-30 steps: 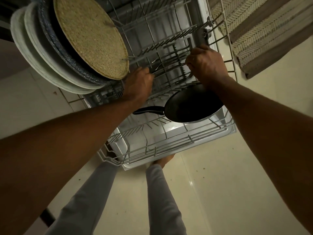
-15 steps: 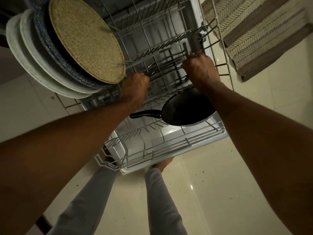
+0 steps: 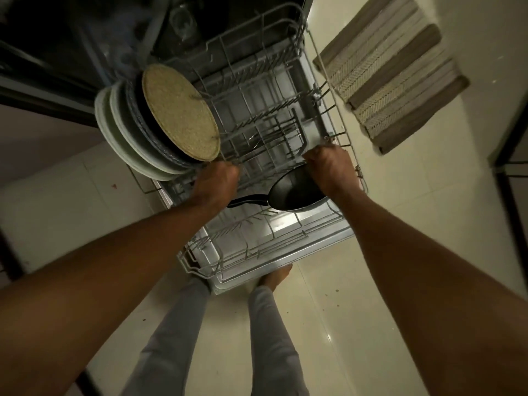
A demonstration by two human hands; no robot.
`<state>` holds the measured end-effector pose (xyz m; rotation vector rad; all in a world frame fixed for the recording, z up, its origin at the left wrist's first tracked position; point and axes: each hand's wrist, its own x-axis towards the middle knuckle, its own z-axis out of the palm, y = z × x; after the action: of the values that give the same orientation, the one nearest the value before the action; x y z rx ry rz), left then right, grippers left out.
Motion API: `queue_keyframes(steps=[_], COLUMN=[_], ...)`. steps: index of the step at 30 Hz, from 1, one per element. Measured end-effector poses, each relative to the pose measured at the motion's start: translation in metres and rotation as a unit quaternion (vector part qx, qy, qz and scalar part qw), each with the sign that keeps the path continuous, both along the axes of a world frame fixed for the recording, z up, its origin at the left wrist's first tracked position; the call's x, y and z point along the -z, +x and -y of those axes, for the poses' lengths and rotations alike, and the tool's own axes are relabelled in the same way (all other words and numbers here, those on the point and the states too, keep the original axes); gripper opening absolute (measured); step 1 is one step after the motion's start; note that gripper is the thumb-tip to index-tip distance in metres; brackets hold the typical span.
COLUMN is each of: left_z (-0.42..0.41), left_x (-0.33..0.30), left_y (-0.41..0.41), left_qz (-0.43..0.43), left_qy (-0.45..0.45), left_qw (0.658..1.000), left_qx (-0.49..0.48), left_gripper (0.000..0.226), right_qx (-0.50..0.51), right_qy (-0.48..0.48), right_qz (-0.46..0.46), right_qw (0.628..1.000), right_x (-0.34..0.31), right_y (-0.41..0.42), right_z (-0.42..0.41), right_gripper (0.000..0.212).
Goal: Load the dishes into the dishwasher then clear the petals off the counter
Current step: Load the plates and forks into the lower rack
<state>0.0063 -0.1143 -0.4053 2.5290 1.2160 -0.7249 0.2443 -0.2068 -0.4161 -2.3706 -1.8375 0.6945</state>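
both hands grip the front rim of the upper rack point(image 3: 265, 130), left hand point(image 3: 217, 182) beside the plates point(image 3: 134, 144), right hand point(image 3: 328, 167) above the black pan point(image 3: 294, 192); the pan lies in the lower rack point(image 3: 257, 247). a woven mat point(image 3: 180, 112) stands against the plates.

Fingertips of both hands hidden behind upper rack point(image 3: 265, 115) wires; dishwasher interior dark.

Gripping the front rail of the upper dishwasher rack point(image 3: 265, 110) with left hand point(image 3: 217, 184) and right hand point(image 3: 328, 167). Standing at its left side: white plates point(image 3: 114, 138) and a woven round mat point(image 3: 180, 112). Below, in the lower rack point(image 3: 257, 247), a black frying pan point(image 3: 294, 192). Striped rug point(image 3: 394, 75) on the tiled floor point(image 3: 357, 310).
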Motion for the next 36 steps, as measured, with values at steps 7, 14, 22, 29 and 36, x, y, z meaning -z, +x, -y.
queue_keyframes(steps=[7, 14, 22, 29, 36], left_z=[0.040, 0.085, 0.131, 0.173, 0.186], left_x=[-0.097, -0.222, -0.338, -0.426, -0.481], left_y=[-0.007, -0.024, -0.056, -0.095, -0.172], left_qz=[0.010, 0.048, 0.083, 0.082, 0.083], left_qy=[-0.080, -0.068, -0.059, -0.038, -0.008], left_qw=[0.997, 0.997, 0.991, 0.990, 0.987], left_qx=[0.000, 0.003, -0.092, -0.112, -0.139], left_gripper=[0.013, 0.015, 0.022, 0.020, 0.017], right_qx=[0.003, -0.010, 0.035, 0.003, -0.090], right_qy=[-0.040, -0.067, -0.057, -0.059, -0.026], right_qz=[-0.032, -0.016, -0.033, -0.021, -0.010], right_qw=[0.999, 0.998, 0.997, 0.998, 0.996], right_x=[-0.105, -0.232, -0.348, -0.431, -0.492], right_y=[-0.046, -0.069, -0.100, -0.165, -0.261], right_z=[0.025, 0.050, 0.107, 0.137, 0.121], right_gripper=[0.011, 0.012, 0.022, 0.021, 0.017])
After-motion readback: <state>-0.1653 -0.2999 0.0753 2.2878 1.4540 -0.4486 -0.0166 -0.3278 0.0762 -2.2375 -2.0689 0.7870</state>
